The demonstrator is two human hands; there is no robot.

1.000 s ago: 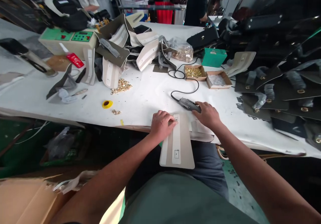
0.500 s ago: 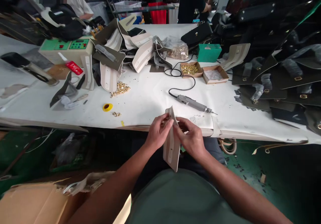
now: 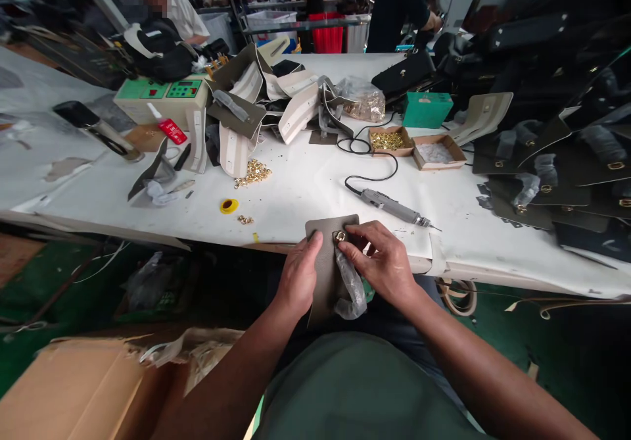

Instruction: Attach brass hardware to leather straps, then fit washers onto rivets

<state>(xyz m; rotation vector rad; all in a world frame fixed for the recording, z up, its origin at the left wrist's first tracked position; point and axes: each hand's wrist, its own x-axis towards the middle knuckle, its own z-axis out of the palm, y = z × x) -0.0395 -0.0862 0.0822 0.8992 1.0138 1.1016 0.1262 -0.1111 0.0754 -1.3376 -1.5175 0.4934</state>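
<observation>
A dark grey-brown panel (image 3: 323, 275) is held upright over my lap at the table's front edge. My left hand (image 3: 299, 275) grips its left side, thumb on the front face. At its upper right, the fingers of my right hand (image 3: 382, 259) close around a small gold metal fitting (image 3: 340, 237). A strap in clear plastic wrap (image 3: 351, 282) hangs below the fitting. Behind the hands, a grey electric screwdriver (image 3: 394, 208) lies on the white table (image 3: 305, 190).
Gold fittings (image 3: 254, 173) lie loose beside a yellow roll (image 3: 229, 206). Cardboard trays (image 3: 392, 141) stand near a green box (image 3: 427, 110). Stacked panels (image 3: 542, 190) fill the right side. A cardboard box (image 3: 73, 387) is at lower left. Two people are at the back.
The panel has turned from its pale edge and back to its dark face, showing the fitting and wrapped strap. My left hand has shifted down its left side. The view has shifted slightly.
</observation>
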